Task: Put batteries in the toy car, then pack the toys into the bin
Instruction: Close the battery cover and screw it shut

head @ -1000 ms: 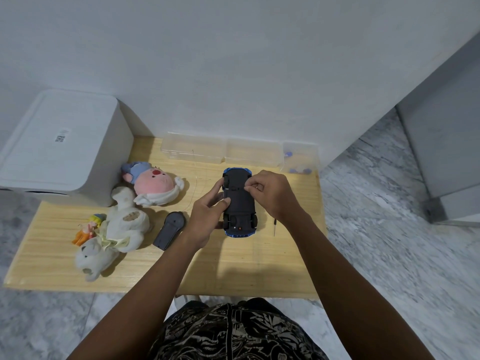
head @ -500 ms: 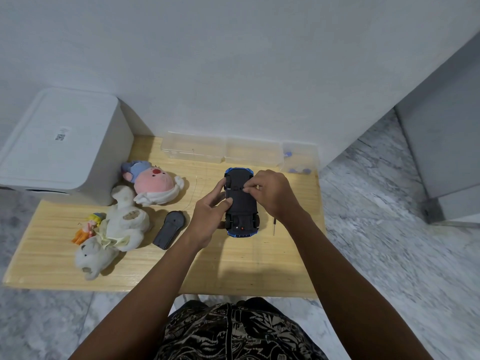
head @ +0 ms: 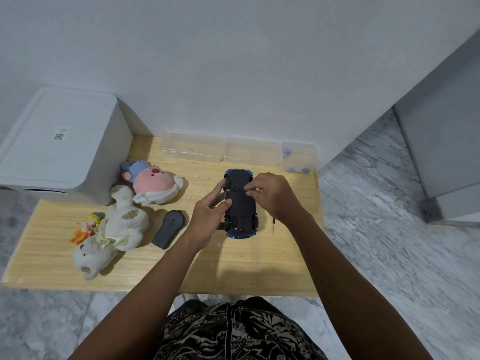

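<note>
A low wooden table [head: 233, 266] stands against a pale wall on a marble floor. At its left edge sits a white lidded bin [head: 59, 144], closed. Beside it lie a pink plush [head: 153, 180], a white plush bear [head: 114, 229] with a small orange doll [head: 85, 227] at its side, and a dark remote [head: 168, 229]. None of these has shifted over the last second, so packing is not begun.

In the middle, the left hand [head: 207, 219] grips the side of the toy car [head: 240, 203], which is belly-up just above or on the table, thumb pressed on its underside. The right hand [head: 270, 193] pinches at something small near the front of the chassis, probably the battery hatch; what it holds is too small to tell. Compared with a second ago, both hands and the car sit almost the same, the right fingertips only slightly nearer the car's middle. The work seems to be at the hatch stage.

To the right a thin screwdriver [head: 273, 226] lies on the table, unmoved, and clear boxes [head: 220, 149] line the wall.
</note>
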